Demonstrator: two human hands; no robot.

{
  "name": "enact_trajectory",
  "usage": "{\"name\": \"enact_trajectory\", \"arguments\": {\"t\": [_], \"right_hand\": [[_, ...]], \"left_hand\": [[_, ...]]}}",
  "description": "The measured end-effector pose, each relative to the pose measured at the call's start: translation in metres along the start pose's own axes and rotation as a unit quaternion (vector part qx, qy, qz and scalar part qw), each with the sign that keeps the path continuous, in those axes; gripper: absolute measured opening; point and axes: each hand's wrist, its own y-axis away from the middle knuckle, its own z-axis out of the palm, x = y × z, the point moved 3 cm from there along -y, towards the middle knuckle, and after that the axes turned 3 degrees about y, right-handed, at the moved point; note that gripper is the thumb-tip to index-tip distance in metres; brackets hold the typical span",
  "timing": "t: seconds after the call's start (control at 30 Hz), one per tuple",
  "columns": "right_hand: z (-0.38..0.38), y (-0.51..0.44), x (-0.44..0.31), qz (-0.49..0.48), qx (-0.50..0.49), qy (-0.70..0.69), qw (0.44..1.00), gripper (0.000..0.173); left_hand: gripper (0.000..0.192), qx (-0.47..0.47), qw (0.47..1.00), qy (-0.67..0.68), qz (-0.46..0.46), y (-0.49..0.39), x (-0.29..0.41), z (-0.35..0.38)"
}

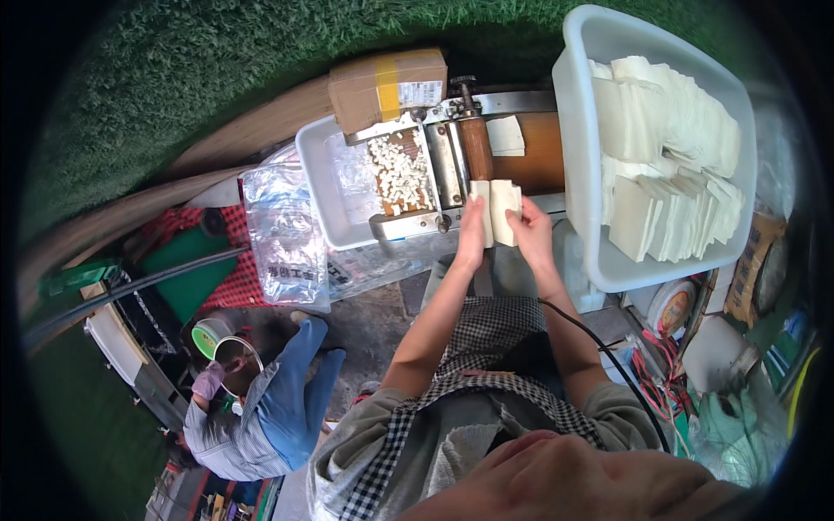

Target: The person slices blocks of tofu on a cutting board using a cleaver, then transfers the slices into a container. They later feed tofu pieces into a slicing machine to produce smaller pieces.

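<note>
My left hand (pixel 473 233) rests along the left side of a narrow pale strip (pixel 482 207), which looks like a dough sheet. A small stack of similar sheets (pixel 502 211) is pinched between the thumb and fingers of my right hand (pixel 534 229). Both hands are at the near side of a cutting machine (pixel 448 163), just below its brown roller (pixel 477 146). Beyond the roller, one flat pale sheet (pixel 505 135) lies on the brown conveyor belt (pixel 535 153). Small white cut pieces (pixel 399 170) cover the machine's left end.
A big white tub (pixel 576 189) of stacked pale sheets (pixel 671 117) stands at right. Left of the machine are a white bin (pixel 315 172), a cardboard box (pixel 355 98) and plastic bags (pixel 283 241). A black cable (pixel 606 348) crosses near my right arm. Another person (pixel 260 404) bends at lower left.
</note>
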Motion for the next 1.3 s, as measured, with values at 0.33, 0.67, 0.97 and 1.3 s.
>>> {"name": "enact_trajectory", "arguments": {"t": [0.33,0.67,0.97,1.3], "right_hand": [[-0.023,-0.098,0.114,0.125,0.245,-0.471,0.838,0.021],[-0.020,-0.014,0.043,0.210,0.063,-0.231,0.948,0.033],[-0.037,-0.079,0.062,0.116,0.069,-0.429,0.893,0.027],[-0.031,-0.114,0.104,0.135,0.205,-0.326,0.913,0.045]], "left_hand": [[0.060,-0.047,0.991,0.115,-0.046,0.010,0.030,-0.030],[0.034,-0.008,0.994,-0.111,-0.012,0.007,0.018,0.006],[0.031,0.021,0.902,-0.377,0.211,0.026,0.047,0.032],[0.046,0.282,0.854,-0.433,0.058,0.047,-0.010,-0.157]]}}
